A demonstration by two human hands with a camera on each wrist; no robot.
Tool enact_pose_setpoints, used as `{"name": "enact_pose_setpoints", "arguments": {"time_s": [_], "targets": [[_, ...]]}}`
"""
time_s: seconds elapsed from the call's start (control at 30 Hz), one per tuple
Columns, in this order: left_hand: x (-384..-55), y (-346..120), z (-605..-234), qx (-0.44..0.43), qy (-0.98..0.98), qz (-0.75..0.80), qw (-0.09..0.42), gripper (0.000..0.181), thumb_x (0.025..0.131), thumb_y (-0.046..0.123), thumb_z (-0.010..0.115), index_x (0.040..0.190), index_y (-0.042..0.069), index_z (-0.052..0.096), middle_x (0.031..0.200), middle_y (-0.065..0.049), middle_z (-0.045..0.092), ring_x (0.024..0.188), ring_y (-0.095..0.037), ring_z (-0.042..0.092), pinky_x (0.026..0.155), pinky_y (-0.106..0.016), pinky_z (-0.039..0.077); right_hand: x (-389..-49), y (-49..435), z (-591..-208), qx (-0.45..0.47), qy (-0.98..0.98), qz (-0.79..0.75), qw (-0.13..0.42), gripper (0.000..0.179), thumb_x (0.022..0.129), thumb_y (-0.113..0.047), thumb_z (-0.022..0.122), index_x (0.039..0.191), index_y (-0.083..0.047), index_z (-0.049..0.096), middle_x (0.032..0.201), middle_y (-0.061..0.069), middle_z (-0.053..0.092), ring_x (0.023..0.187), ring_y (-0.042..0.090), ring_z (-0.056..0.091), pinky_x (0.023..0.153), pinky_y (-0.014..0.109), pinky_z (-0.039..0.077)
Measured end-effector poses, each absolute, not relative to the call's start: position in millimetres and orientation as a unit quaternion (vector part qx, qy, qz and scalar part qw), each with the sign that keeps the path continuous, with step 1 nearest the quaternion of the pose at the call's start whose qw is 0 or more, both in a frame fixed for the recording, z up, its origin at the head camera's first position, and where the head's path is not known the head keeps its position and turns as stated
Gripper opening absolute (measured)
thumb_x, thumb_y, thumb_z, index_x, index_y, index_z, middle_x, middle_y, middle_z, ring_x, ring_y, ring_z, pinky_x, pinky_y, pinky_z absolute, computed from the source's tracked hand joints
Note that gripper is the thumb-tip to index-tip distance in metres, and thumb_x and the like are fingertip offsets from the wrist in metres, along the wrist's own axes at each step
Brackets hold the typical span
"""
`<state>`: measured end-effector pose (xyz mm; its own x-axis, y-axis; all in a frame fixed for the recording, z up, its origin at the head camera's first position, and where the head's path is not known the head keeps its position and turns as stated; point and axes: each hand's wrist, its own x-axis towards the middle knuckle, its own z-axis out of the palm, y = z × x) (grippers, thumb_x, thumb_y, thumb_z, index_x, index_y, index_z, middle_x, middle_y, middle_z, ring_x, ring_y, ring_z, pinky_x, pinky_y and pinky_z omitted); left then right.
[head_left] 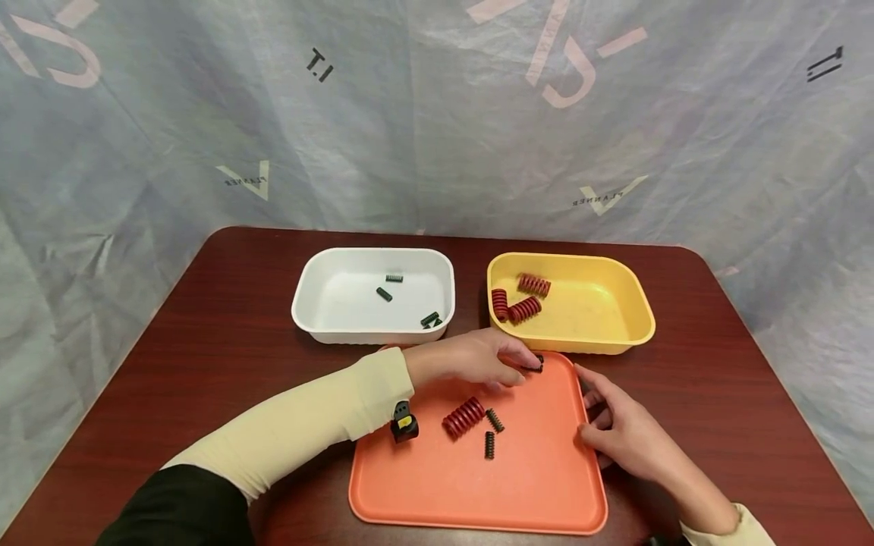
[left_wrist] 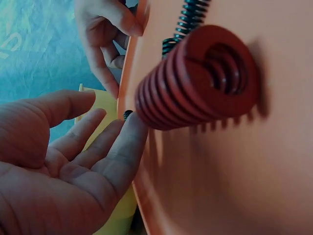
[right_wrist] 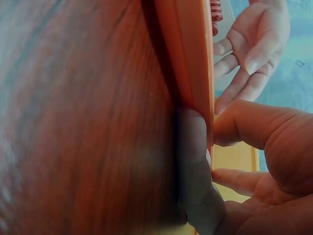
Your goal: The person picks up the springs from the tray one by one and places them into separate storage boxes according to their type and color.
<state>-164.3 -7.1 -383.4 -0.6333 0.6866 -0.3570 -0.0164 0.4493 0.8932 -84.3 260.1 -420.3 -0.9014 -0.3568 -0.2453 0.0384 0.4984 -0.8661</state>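
My left hand (head_left: 481,358) reaches over the far part of an orange tray (head_left: 539,485), its fingertips right at a small dark spring (head_left: 537,364) by the far right corner. In the left wrist view its fingers (left_wrist: 129,152) are extended with the thumb apart, and that spring is mostly hidden behind them. Along the tray's right edge, my right hand (head_left: 624,425) grips the rim, with one finger low against the side in the right wrist view. A large red spring (head_left: 463,418) lies mid-tray beside two small dark springs, one slanted (head_left: 495,419) and one lengthwise (head_left: 489,445).
Behind the tray stand a white bin (head_left: 341,322) holding several small dark springs and a yellow bin (head_left: 614,334) with three red springs (head_left: 534,284). All sit on a dark red-brown wooden table (head_left: 218,326). A grey printed sheet (head_left: 423,136) hangs behind.
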Motion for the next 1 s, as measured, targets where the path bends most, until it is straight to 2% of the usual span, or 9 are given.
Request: {"name": "enact_pose_setpoints", "arguments": {"time_s": [0.17, 0.37, 0.63, 0.87, 1.0], "targets": [[-166, -3, -382, 0.217, 0.781, 0.466, 0.354, 0.033, 0.099, 0.006, 0.069, 0.132, 0.008, 0.070, 0.130, -0.007, 0.068, 0.100, -0.021, 0.071, 0.082, -0.031, 0.062, -84, 260, -420, -0.094, 0.840, -0.494, 0.203, 0.087, 0.087, 0.008, 0.065, 0.162, -0.007, 0.025, 0.114, 0.024, 0.050, 0.075, 0.025, 0.069, 0.048, 0.040, 0.062], [-166, 4, -384, 0.224, 0.803, 0.433, 0.342, 0.031, 0.097, 0.006, 0.071, 0.129, 0.008, 0.072, 0.123, -0.005, 0.071, 0.090, -0.007, 0.066, 0.077, -0.024, 0.061, -84, 260, -420, -0.093, 0.841, -0.494, 0.200, 0.087, 0.086, 0.009, 0.066, 0.162, -0.007, 0.026, 0.113, 0.024, 0.051, 0.075, 0.025, 0.069, 0.048, 0.040, 0.062], [-162, 11, -388, 0.207, 0.846, 0.380, 0.312, 0.028, 0.091, 0.008, 0.080, 0.119, 0.014, 0.077, 0.100, 0.007, 0.074, 0.076, -0.004, 0.065, 0.064, -0.019, 0.056, -84, 259, -420, -0.091, 0.845, -0.488, 0.199, 0.087, 0.087, 0.008, 0.066, 0.162, -0.007, 0.026, 0.113, 0.023, 0.051, 0.074, 0.025, 0.069, 0.047, 0.040, 0.061], [-156, 16, -391, 0.212, 0.886, 0.329, 0.251, 0.020, 0.083, 0.015, 0.089, 0.100, 0.020, 0.080, 0.081, 0.016, 0.071, 0.072, 0.002, 0.063, 0.062, -0.015, 0.051, -84, 259, -420, -0.093, 0.847, -0.484, 0.198, 0.087, 0.086, 0.008, 0.066, 0.162, -0.007, 0.026, 0.113, 0.023, 0.050, 0.074, 0.025, 0.069, 0.046, 0.039, 0.061], [-155, 20, -392, 0.225, 0.899, 0.299, 0.226, 0.015, 0.083, 0.017, 0.089, 0.094, 0.021, 0.080, 0.075, 0.017, 0.069, 0.069, 0.003, 0.061, 0.065, -0.015, 0.049, -84, 259, -421, -0.088, 0.844, -0.488, 0.201, 0.087, 0.087, 0.008, 0.066, 0.162, -0.007, 0.025, 0.113, 0.024, 0.050, 0.074, 0.025, 0.069, 0.047, 0.040, 0.061]]}}
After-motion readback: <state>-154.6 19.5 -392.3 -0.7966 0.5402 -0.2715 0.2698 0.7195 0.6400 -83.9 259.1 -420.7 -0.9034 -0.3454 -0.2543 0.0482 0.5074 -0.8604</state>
